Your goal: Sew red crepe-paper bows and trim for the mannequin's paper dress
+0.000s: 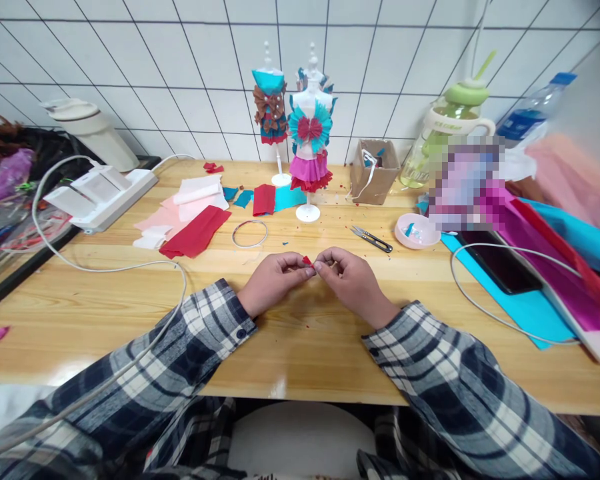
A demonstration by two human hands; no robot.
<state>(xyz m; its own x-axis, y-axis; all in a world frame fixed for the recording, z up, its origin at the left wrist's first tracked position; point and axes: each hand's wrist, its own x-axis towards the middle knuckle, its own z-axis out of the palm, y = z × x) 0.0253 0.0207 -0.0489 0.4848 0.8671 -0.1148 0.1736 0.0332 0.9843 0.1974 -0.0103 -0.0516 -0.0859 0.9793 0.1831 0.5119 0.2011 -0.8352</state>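
A small piece of red crepe paper is pinched between the fingertips of my left hand and my right hand, just above the wooden table. Both hands are closed, thumb against forefinger, and their tips meet; most of the piece is hidden by the fingers. Beyond them stand two small dress forms: the nearer one wears a turquoise ruffle, a red bow and a pink skirt, the farther one brown bows. Thread snips lie beyond my right hand. A ring of thin wire lies beyond my left hand.
Red crepe sheets and pale pink ones lie at left, near a white power strip with a trailing cable. At right are a pink bowl, a cardboard box, a dark phone and a green-lidded bottle.
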